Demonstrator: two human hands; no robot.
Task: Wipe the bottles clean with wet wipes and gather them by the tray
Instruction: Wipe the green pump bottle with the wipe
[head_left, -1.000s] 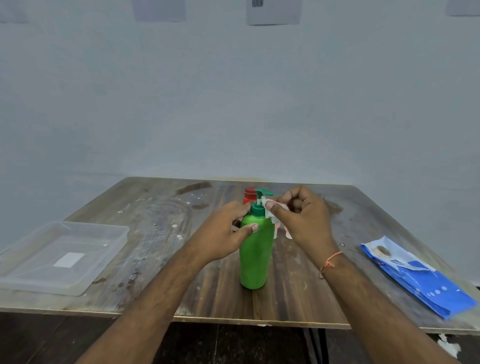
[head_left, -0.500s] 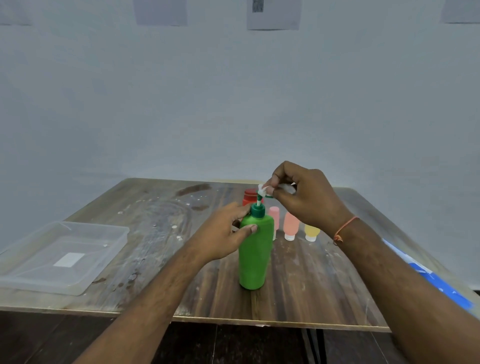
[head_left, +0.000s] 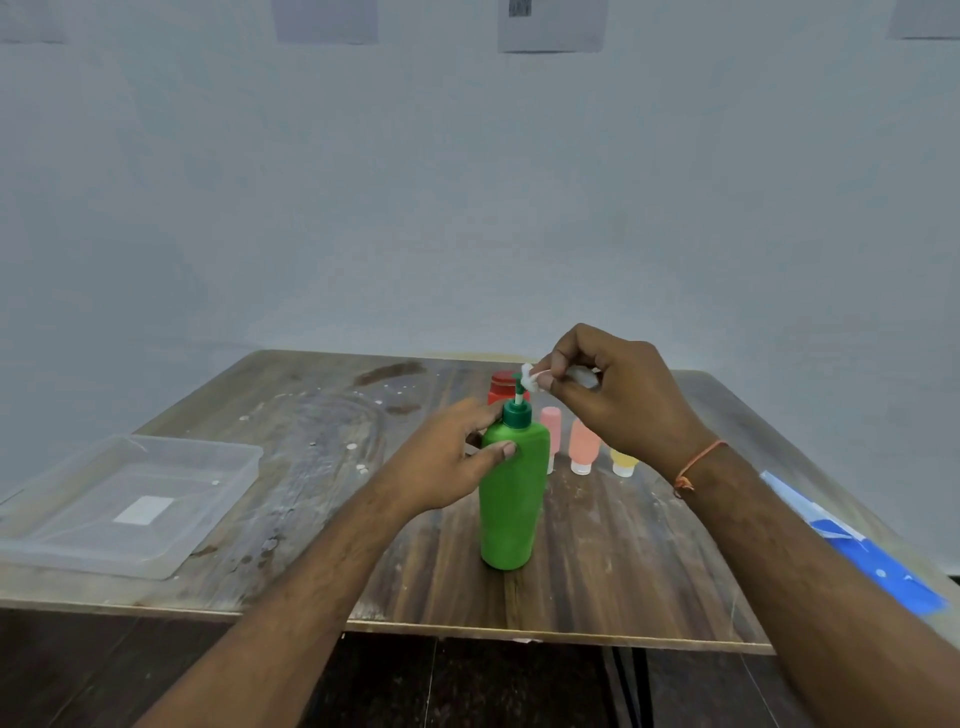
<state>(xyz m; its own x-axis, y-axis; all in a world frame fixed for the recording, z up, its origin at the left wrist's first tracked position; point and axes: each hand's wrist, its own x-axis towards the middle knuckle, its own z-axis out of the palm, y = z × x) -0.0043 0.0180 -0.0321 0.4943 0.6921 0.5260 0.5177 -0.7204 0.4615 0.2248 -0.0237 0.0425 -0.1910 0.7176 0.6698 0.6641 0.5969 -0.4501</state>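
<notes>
A tall green pump bottle (head_left: 510, 499) stands upright in the middle of the wooden table (head_left: 322, 467). My left hand (head_left: 447, 457) grips its shoulder just below the dark green collar. My right hand (head_left: 613, 395) pinches a small white wet wipe (head_left: 529, 376) around the raised pump head, which the wipe mostly hides. Behind the bottle stand a red-capped jar (head_left: 503, 387), two pink tubes (head_left: 551, 434) (head_left: 583, 447) and a small yellow tube (head_left: 623, 462). The clear plastic tray (head_left: 156, 540) lies at the table's left front.
A blue wet-wipe packet (head_left: 878, 566) lies along the table's right edge, partly behind my right forearm. A pale wall rises behind the table, with paper sheets (head_left: 550, 23) stuck high on it. The floor below the front edge is dark.
My right hand rose from the bottle's neck to the pump head, taking the wipe with it. The small tubes behind came into sight. My left hand kept its grip.
</notes>
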